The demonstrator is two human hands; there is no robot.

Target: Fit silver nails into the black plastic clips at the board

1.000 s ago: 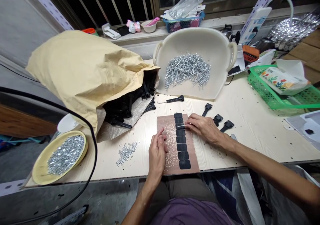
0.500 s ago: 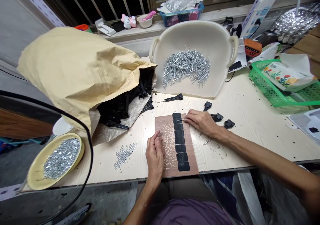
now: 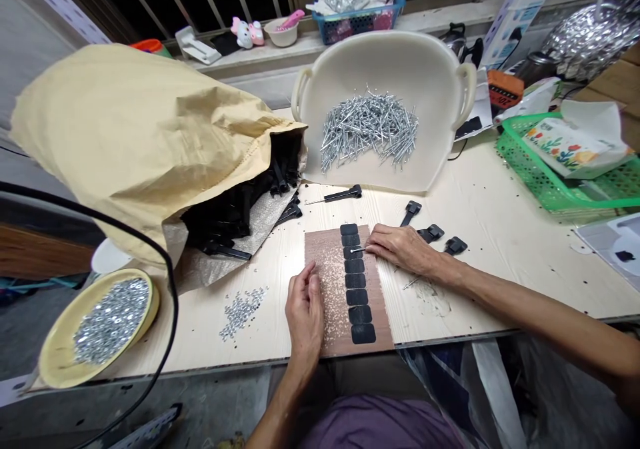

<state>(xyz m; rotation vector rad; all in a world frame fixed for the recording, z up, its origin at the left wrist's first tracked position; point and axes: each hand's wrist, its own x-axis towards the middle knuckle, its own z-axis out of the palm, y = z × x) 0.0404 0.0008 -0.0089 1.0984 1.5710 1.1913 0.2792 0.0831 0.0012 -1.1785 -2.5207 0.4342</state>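
Starting far left: yellow dish [image 3: 95,326] heaped with small silver parts, hanging over the bench [image 3: 500,282] edge. Paper sack [image 3: 140,142] lies on its side next to it, black parts [image 3: 235,216] spilling from its mouth. Small scatter of silver bits [image 3: 243,309] on the bench, just left of the hands.

Left hand [image 3: 305,312] rests on the left edge of the brown board [image 3: 330,282], fingers curled, thumb against forefinger. Grip looks pinched together, but cannot tell if anything is in it.

Down the board's right half runs a row of 8 black pieces [image 3: 356,296], touching end to end. The speckled strip beside them is bare.

Right hand [image 3: 403,249] comes in from the right, palm down, grip clamped on 1 thin nail [image 3: 357,250] held flat. Its tip is at the 3rd piece from the far end.

Change: 0.5 s ago the nail tip was at the 2nd piece, now it is 1 piece nearer the person. Left hand has hardly moved, and the row count is the same. The view has tipped a little.

Behind the board: cream tray [image 3: 430,69] holding a pile of nails [image 3: 370,129]. 1 black part with a pin already through it lies in front of the tray. Just beyond the right hand are 3 loose black clips [image 3: 455,244]. Far right: green basket [image 3: 550,189] with a flowered packet inside.
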